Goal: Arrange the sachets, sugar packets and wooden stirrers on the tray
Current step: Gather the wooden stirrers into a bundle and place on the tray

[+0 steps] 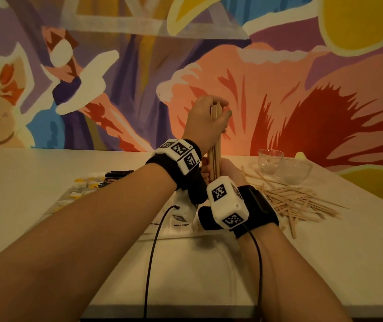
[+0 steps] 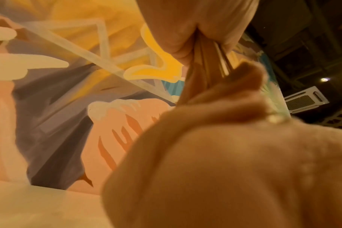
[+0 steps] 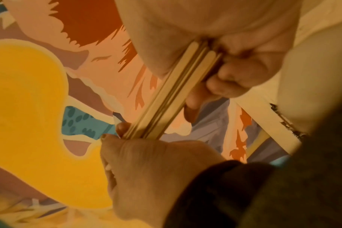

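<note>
A bundle of wooden stirrers (image 1: 216,154) stands upright over the tray (image 1: 167,235). My left hand (image 1: 211,115) grips its top end and my right hand (image 1: 225,168) grips its lower end. The right wrist view shows the flat sticks (image 3: 166,98) running between both fists. In the left wrist view the bundle (image 2: 205,64) passes through curled fingers. On the tray lie yellow and white packets (image 1: 81,189), black sachets (image 1: 116,176) and white sugar packets (image 1: 181,223). My arms hide much of the tray.
A loose heap of stirrers (image 1: 297,203) lies on the white table to the right of my hands. Two clear glass cups (image 1: 270,159) (image 1: 295,171) stand behind the heap near the mural wall. Black cables hang from both wrist bands.
</note>
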`<state>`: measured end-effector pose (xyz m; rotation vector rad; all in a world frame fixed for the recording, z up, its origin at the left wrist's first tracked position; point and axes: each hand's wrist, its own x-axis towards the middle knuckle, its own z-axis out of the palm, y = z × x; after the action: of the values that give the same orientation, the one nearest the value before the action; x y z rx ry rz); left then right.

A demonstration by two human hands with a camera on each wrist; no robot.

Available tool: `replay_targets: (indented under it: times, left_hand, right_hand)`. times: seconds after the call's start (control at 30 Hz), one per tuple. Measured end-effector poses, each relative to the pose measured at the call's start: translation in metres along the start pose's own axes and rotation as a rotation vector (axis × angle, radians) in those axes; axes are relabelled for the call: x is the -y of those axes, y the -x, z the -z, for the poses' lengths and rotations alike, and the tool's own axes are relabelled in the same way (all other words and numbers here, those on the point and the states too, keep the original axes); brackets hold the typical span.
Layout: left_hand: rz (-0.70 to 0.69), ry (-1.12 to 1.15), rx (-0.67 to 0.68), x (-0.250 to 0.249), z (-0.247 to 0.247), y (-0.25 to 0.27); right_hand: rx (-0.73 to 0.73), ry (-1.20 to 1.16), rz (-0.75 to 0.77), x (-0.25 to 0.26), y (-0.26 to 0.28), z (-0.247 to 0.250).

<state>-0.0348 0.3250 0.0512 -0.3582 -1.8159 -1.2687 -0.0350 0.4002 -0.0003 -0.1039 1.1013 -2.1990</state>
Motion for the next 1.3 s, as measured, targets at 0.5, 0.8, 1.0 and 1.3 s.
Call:
replay_targets:
  times: [0.5,0.8,1.0,1.3]
  left_hand:
    - [-0.027,-0.097,0.068,-0.01,0.006,-0.002]
    - [0.117,-0.047,0.003,-0.018,0.032,-0.012]
    - [0.107,-0.174,0.004,-0.014,0.041,-0.01]
    - [0.298,-0.123,0.009,-0.004,0.048,-0.013]
  right_hand:
    - [0.109,-0.356,-0.05,0.001,0.004,0.004]
    - [0.249,0.221,0.096,0.006,0.007,0.007]
    - [0.386,0.589,0.187,0.03,0.03,-0.016]
    - [0.319,0.932,0.176,0.034,0.029,-0.043]
